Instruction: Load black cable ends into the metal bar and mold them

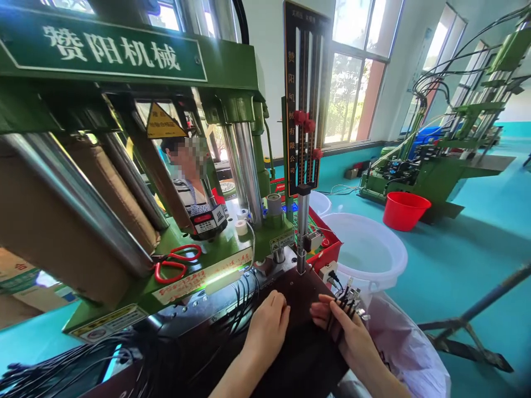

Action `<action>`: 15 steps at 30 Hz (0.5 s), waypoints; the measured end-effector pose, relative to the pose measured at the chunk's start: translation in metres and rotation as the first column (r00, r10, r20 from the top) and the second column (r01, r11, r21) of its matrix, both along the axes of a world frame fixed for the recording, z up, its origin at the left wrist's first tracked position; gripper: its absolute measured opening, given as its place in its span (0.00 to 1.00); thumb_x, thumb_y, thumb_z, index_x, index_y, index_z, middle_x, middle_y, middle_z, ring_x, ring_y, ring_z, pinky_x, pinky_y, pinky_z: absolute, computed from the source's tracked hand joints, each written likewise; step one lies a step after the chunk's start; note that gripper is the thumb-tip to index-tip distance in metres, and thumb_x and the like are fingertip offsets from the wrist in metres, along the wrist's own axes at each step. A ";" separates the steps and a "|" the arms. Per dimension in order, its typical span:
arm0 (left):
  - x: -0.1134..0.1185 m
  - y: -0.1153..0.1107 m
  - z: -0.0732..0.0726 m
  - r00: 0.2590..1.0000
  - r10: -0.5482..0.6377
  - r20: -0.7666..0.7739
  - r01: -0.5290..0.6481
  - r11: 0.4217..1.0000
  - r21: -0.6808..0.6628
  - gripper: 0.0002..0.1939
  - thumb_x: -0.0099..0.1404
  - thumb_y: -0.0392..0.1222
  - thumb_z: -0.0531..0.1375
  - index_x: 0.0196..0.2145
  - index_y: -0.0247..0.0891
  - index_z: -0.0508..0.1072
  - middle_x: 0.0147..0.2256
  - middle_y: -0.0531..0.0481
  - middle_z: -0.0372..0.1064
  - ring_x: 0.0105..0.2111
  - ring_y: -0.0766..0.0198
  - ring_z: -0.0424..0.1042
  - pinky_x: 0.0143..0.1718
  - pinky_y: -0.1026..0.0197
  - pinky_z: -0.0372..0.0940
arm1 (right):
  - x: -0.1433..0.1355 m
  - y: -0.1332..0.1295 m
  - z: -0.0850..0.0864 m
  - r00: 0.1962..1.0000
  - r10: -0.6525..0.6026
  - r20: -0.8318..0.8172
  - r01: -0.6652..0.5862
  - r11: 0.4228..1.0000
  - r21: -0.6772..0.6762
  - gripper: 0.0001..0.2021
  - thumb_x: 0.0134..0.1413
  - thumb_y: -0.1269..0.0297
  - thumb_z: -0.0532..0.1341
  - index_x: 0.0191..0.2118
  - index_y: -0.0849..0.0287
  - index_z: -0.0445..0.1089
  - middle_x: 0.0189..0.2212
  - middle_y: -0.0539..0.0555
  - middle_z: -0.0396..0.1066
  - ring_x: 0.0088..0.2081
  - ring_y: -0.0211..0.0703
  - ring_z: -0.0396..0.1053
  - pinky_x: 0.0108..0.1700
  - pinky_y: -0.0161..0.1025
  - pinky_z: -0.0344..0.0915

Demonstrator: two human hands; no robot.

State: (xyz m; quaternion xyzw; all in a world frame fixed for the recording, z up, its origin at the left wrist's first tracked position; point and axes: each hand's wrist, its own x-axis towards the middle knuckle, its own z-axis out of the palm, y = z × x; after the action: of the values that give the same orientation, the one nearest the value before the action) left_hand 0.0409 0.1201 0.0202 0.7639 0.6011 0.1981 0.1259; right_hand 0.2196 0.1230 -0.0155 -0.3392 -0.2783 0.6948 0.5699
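Observation:
My left hand (267, 323) is closed with its fingers curled, over the dark brown tabletop (292, 318) in front of the green press. Anything inside it is hidden. Just left of it, several thin black cables (243, 301) hang over the metal edge of the press bed. My right hand (352, 331), at the table's right edge, grips a small bunch of black cable ends (346, 303) between thumb and fingers. Pale, shiny connector tips stick up from that bunch. A larger bundle of black cables (53, 359) lies at the lower left.
Red-handled scissors (171, 271) lie on the green press (232, 251). A scale post (302, 232) rises behind my hands. To the right are a white plastic bag (409, 342), a big white tub (398, 257), a red bucket (404, 213) and a metal stand (464, 323). A person (191, 188) sits behind the press.

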 end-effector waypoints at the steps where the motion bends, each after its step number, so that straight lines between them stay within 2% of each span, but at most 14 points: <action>1: -0.001 -0.009 0.005 0.999 -0.019 0.037 0.020 1.000 -0.015 0.11 0.63 0.36 0.42 0.30 0.39 0.62 0.32 0.47 0.64 0.32 0.63 0.65 0.35 0.61 0.60 | -0.001 0.001 0.002 0.998 -0.022 -0.056 0.021 1.000 -0.014 0.13 0.49 0.60 0.63 0.40 0.61 0.72 0.35 0.56 0.75 0.39 0.46 0.71 0.44 0.43 0.64; 3: -0.002 -0.027 0.008 0.997 -0.058 0.056 0.061 0.996 -0.066 0.10 0.63 0.37 0.43 0.29 0.40 0.62 0.31 0.47 0.64 0.32 0.61 0.65 0.36 0.59 0.61 | -0.002 0.002 0.009 0.986 -0.047 -0.160 0.046 0.999 -0.009 0.12 0.50 0.61 0.62 0.42 0.59 0.71 0.38 0.54 0.74 0.43 0.46 0.69 0.49 0.44 0.61; 6: -0.001 -0.045 -0.008 0.995 -0.056 0.083 0.063 0.995 -0.079 0.07 0.59 0.35 0.46 0.30 0.40 0.63 0.35 0.43 0.65 0.38 0.56 0.65 0.43 0.53 0.60 | -0.004 -0.001 0.024 0.973 -0.009 -0.232 0.016 0.999 0.029 0.11 0.52 0.62 0.61 0.43 0.56 0.71 0.38 0.53 0.74 0.43 0.45 0.68 0.52 0.45 0.58; 8: 0.000 -0.052 -0.020 0.976 -0.087 0.198 0.111 0.988 -0.111 0.08 0.56 0.34 0.47 0.32 0.40 0.64 0.39 0.42 0.65 0.41 0.55 0.64 0.45 0.53 0.59 | -0.004 -0.007 0.035 0.975 0.056 -0.215 -0.044 0.997 0.061 0.12 0.53 0.63 0.60 0.44 0.55 0.70 0.36 0.52 0.74 0.40 0.44 0.69 0.49 0.43 0.60; 10: 0.000 -0.054 -0.023 0.925 -0.121 0.361 0.217 0.947 -0.237 0.11 0.55 0.34 0.50 0.38 0.40 0.63 0.39 0.44 0.66 0.39 0.59 0.66 0.43 0.57 0.61 | -0.002 -0.012 0.048 0.975 0.156 -0.160 -0.139 0.984 0.112 0.11 0.52 0.63 0.61 0.43 0.55 0.71 0.33 0.52 0.74 0.36 0.42 0.70 0.44 0.40 0.63; 12: -0.001 -0.055 -0.012 0.865 -0.105 0.490 0.330 0.855 -0.400 0.18 0.55 0.37 0.53 0.44 0.42 0.61 0.34 0.50 0.69 0.35 0.62 0.67 0.39 0.61 0.62 | 0.001 -0.015 0.062 0.966 0.248 -0.076 -0.233 0.958 0.168 0.10 0.50 0.63 0.62 0.40 0.56 0.72 0.30 0.52 0.73 0.34 0.42 0.70 0.40 0.39 0.63; 14: -0.002 -0.053 0.011 0.813 -0.088 0.576 0.434 0.750 -0.498 0.20 0.54 0.40 0.56 0.46 0.43 0.61 0.31 0.53 0.69 0.32 0.65 0.68 0.35 0.63 0.62 | 0.003 -0.015 0.076 0.963 0.269 0.018 -0.266 0.939 0.216 0.09 0.50 0.61 0.62 0.38 0.56 0.73 0.30 0.53 0.73 0.36 0.44 0.69 0.40 0.39 0.62; 15: -0.001 -0.051 0.025 0.773 -0.088 0.628 0.492 0.707 -0.507 0.19 0.53 0.41 0.57 0.44 0.41 0.63 0.31 0.53 0.70 0.31 0.65 0.67 0.34 0.65 0.62 | 0.003 -0.014 0.082 0.965 0.252 0.067 -0.261 0.934 0.242 0.08 0.50 0.61 0.61 0.37 0.56 0.73 0.31 0.54 0.74 0.38 0.45 0.69 0.42 0.39 0.61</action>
State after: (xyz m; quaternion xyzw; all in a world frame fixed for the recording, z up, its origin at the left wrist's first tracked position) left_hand 0.0402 0.0693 0.0456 0.6673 0.4315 0.1695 0.5829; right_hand 0.2224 0.1087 0.0667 -0.2379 -0.4151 0.7168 0.5073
